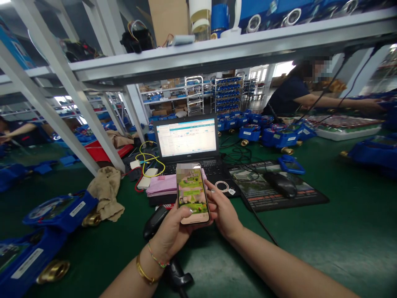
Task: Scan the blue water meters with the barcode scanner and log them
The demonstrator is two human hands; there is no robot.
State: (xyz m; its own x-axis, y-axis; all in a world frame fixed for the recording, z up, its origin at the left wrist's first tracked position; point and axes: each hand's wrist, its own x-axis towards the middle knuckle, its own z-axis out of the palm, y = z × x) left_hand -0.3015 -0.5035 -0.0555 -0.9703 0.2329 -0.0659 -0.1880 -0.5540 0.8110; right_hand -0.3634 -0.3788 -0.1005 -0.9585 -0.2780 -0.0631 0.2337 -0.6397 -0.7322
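A smartphone (192, 194) with a lit, mostly green screen is held upright between my two hands. My left hand (176, 229) is wrapped around its lower left side, with the thumb over the lower screen. My right hand (223, 211) closes on the phone's right edge, its fingers partly hidden behind it. Just beyond the phone stands an open laptop (187, 138) with a bright page on its screen. A pink cloth or pad (161, 185) lies left of the phone. Beneath my left wrist is a black handheld device (176, 273), partly covered.
To the right, a black mouse (281, 184) rests on a dark mouse pad (254, 203). Blue meter housings (58, 211) with brass fittings stand at left and farther back. A metal shelf (198, 56) crosses overhead. A co-worker (288, 91) reaches over the bench at right.
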